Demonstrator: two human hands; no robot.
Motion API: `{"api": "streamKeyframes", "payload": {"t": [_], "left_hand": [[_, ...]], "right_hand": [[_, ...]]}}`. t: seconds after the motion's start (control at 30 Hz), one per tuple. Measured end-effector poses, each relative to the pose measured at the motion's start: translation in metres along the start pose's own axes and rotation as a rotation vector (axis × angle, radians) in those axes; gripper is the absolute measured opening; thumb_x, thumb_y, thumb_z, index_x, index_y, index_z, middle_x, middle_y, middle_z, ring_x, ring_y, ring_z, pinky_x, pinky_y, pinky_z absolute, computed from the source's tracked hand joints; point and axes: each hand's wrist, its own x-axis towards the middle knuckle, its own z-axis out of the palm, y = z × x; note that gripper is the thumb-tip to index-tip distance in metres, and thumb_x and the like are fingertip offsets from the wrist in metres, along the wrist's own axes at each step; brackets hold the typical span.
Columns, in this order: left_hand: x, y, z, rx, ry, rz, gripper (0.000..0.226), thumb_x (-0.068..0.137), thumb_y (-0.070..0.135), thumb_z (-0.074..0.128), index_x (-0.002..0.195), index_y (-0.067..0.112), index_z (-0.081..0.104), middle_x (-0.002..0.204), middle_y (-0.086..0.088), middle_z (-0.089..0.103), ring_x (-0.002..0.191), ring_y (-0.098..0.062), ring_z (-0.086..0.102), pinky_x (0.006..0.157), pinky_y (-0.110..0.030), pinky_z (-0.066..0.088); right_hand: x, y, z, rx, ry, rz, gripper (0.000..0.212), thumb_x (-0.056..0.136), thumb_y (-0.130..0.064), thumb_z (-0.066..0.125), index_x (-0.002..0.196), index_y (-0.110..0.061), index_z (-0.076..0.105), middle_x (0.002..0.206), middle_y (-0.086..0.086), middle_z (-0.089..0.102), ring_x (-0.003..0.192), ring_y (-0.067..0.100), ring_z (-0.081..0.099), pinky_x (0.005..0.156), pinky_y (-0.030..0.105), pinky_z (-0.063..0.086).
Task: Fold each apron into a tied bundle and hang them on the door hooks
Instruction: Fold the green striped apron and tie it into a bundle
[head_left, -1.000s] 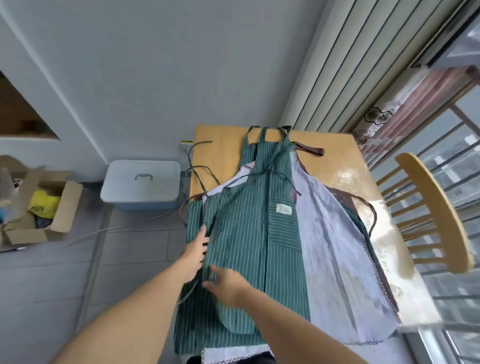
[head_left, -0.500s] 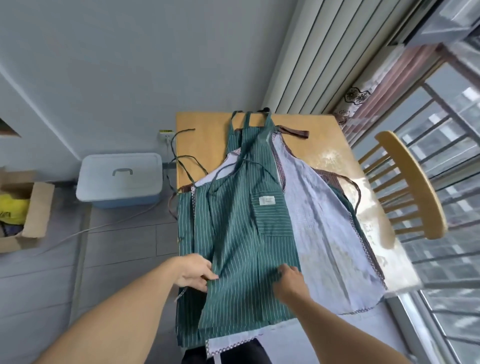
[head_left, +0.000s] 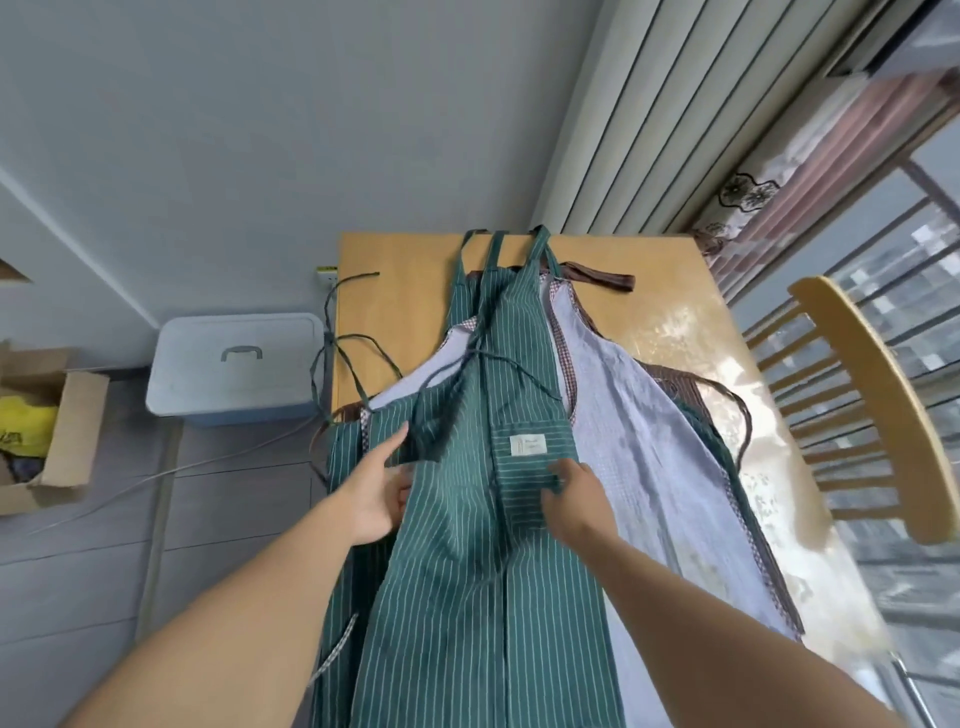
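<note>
Green striped apron (head_left: 467, 561): topmost of the pile, lying lengthwise on the worktop, bib toward the far wall, both sides folded inward so the body forms a narrow strip; hem end hanging over the near edge; small white label (head_left: 526, 446) on the pocket.
Left hand (head_left: 371, 496): at the left folded edge of the green striped apron; thumb raised onto the cloth, fingers tucked under the fold; grasping that edge.
Right hand (head_left: 576, 493): on the right side of the same apron, just below the label; fingers curled into the pocket cloth, pinching it.
Apron ties (head_left: 358, 358): thin dark green cords, looped loosely over the left edge of the worktop; one cord crossing the bib.
Neck straps (head_left: 496, 249): green, reaching the far edge of the worktop.
Pale lilac apron (head_left: 639, 467): beneath the green one, spread out to its right, checked trim along the edge.
Brown apron (head_left: 675, 384): lowest visible layer, only its edges and a brown strap (head_left: 597, 275) showing.
Worktop (head_left: 405, 291): light wood, set against the grey wall.
Storage box (head_left: 236, 364): pale blue, lid with handle, on the floor left of the worktop.
Cardboard box (head_left: 57, 431): open, on the floor at far left, yellow item inside.
Wooden chair (head_left: 867, 405): spindle-backed, right of the worktop, beside the window.
</note>
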Motion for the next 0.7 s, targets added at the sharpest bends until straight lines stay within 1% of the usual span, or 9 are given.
{"api": "streamKeyframes", "payload": {"t": [0.1, 0.2, 0.23, 0.3, 0.33, 0.4, 0.47, 0.6, 0.7], "left_hand": [[0.007, 0.017, 0.015, 0.141, 0.097, -0.052, 0.083, 0.071, 0.075, 0.072, 0.123, 0.011, 0.060, 0.121, -0.014, 0.063, 0.105, -0.030, 0.063, 0.090, -0.044, 0.050], [0.024, 0.035, 0.022, 0.225, 0.152, 0.010, 0.132, 0.047, 0.080, 0.083, 0.155, 0.023, 0.034, 0.161, -0.009, 0.033, 0.139, -0.033, 0.042, 0.112, -0.053, 0.038], [0.025, 0.042, 0.027, 0.202, 0.162, 0.030, 0.121, 0.054, 0.074, 0.085, 0.153, 0.021, 0.038, 0.157, -0.011, 0.039, 0.134, -0.033, 0.048, 0.104, -0.049, 0.045], [0.033, 0.058, 0.026, 0.059, 0.198, 0.134, 0.064, 0.080, 0.051, 0.079, 0.133, 0.020, 0.060, 0.129, -0.010, 0.061, 0.110, -0.030, 0.060, 0.083, -0.041, 0.051], [0.036, 0.067, 0.024, 0.003, 0.207, 0.188, 0.045, 0.080, 0.044, 0.080, 0.118, 0.024, 0.068, 0.120, -0.009, 0.065, 0.104, -0.027, 0.062, 0.086, -0.040, 0.050], [0.045, 0.080, 0.012, -0.062, 0.168, 0.296, 0.056, 0.068, 0.042, 0.090, 0.118, 0.026, 0.071, 0.135, -0.006, 0.062, 0.123, -0.027, 0.057, 0.106, -0.049, 0.044], [0.043, 0.094, 0.003, -0.189, 0.102, 0.368, 0.054, 0.073, 0.031, 0.083, 0.122, 0.014, 0.067, 0.136, -0.004, 0.063, 0.126, -0.025, 0.058, 0.108, -0.048, 0.042], [0.022, 0.121, -0.020, -0.425, 0.065, 0.513, 0.025, 0.051, 0.018, 0.093, 0.070, 0.013, 0.076, 0.102, -0.004, 0.073, 0.108, -0.025, 0.070, 0.098, -0.041, 0.048], [0.005, 0.141, -0.052, -0.483, 0.286, 0.594, 0.009, 0.085, 0.019, 0.066, 0.077, 0.016, 0.066, 0.101, -0.003, 0.069, 0.109, -0.022, 0.068, 0.101, -0.043, 0.049]], "right_hand": [[0.040, -0.019, -0.009, 0.010, -0.063, -0.037, 0.043, 0.099, -0.013, 0.054, 0.142, -0.022, 0.050, 0.139, 0.001, 0.055, 0.090, 0.018, 0.069, 0.074, 0.040, 0.063], [0.071, -0.039, -0.014, -0.018, -0.121, -0.063, 0.051, 0.098, -0.011, 0.057, 0.145, -0.022, 0.043, 0.137, 0.003, 0.058, 0.087, 0.016, 0.068, 0.072, 0.039, 0.063], [0.080, -0.045, -0.016, -0.032, -0.101, -0.072, 0.058, 0.096, -0.010, 0.057, 0.149, -0.023, 0.037, 0.135, 0.003, 0.059, 0.087, 0.017, 0.067, 0.069, 0.039, 0.062], [0.097, -0.055, -0.017, -0.017, -0.053, -0.063, 0.074, 0.096, -0.010, 0.055, 0.157, -0.026, 0.016, 0.113, 0.005, 0.067, 0.074, 0.017, 0.064, 0.055, 0.034, 0.053], [0.104, -0.059, -0.016, -0.009, -0.050, -0.053, 0.080, 0.097, -0.011, 0.054, 0.159, -0.027, 0.005, 0.096, 0.004, 0.068, 0.065, 0.017, 0.060, 0.049, 0.032, 0.047], [0.117, -0.065, -0.016, -0.033, -0.108, -0.050, 0.085, 0.099, -0.015, 0.054, 0.160, -0.028, -0.004, 0.080, 0.003, 0.066, 0.058, 0.017, 0.056, 0.045, 0.029, 0.043], [0.131, -0.069, -0.016, -0.071, -0.176, -0.067, 0.078, 0.099, -0.015, 0.055, 0.160, -0.028, 0.009, 0.087, 0.003, 0.067, 0.061, 0.016, 0.059, 0.047, 0.030, 0.049], [0.147, -0.076, -0.020, -0.143, -0.151, -0.068, 0.073, 0.096, -0.011, 0.054, 0.156, -0.026, 0.016, 0.082, 0.003, 0.065, 0.058, 0.016, 0.058, 0.045, 0.030, 0.045], [0.150, -0.075, -0.020, -0.114, -0.087, -0.058, 0.075, 0.094, -0.012, 0.056, 0.155, -0.026, 0.016, 0.085, 0.002, 0.065, 0.060, 0.016, 0.060, 0.044, 0.030, 0.044]]}}
